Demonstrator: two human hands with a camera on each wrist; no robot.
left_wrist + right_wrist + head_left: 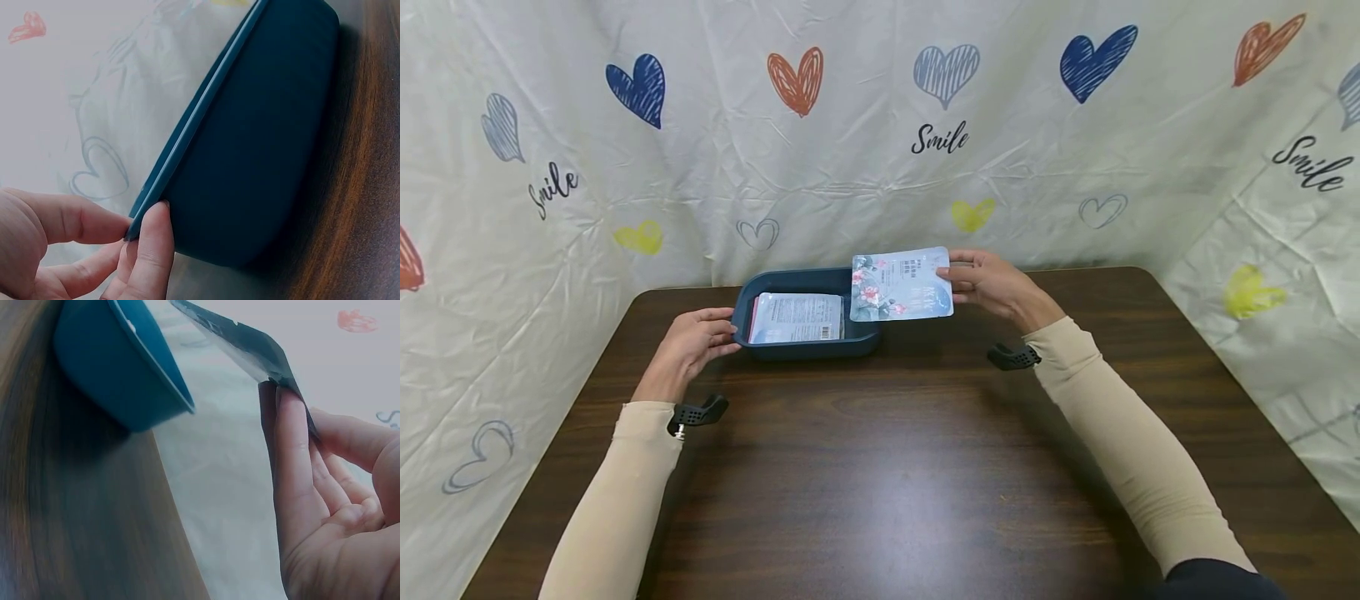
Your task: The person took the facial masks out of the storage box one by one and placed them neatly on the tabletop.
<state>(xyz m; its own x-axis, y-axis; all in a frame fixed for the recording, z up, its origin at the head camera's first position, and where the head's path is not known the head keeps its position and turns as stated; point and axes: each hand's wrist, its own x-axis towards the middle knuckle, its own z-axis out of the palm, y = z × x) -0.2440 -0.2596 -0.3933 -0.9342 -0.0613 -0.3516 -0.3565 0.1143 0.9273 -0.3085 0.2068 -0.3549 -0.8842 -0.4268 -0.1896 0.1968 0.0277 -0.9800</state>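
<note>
A dark blue plastic basin (808, 350) stands at the back of the table. Inside its left half lies a pale blue packet (797, 317) printed with small text and a barcode, with a pink edge showing beneath it. My left hand (696, 342) pinches the basin's left rim, thumb and fingers on either side of it in the left wrist view. With my right hand (992, 283) I grip a light blue sheet-mask packet (902, 283) with pink flowers by its right edge. This packet is raised and overlaps the basin's right end in the head view.
The brown wooden table (880, 467) reaches back to a white cloth backdrop (857, 167) printed with hearts and "Smile". Black straps with camera mounts (700, 412) sit at both wrists. Beige sleeves cover the forearms.
</note>
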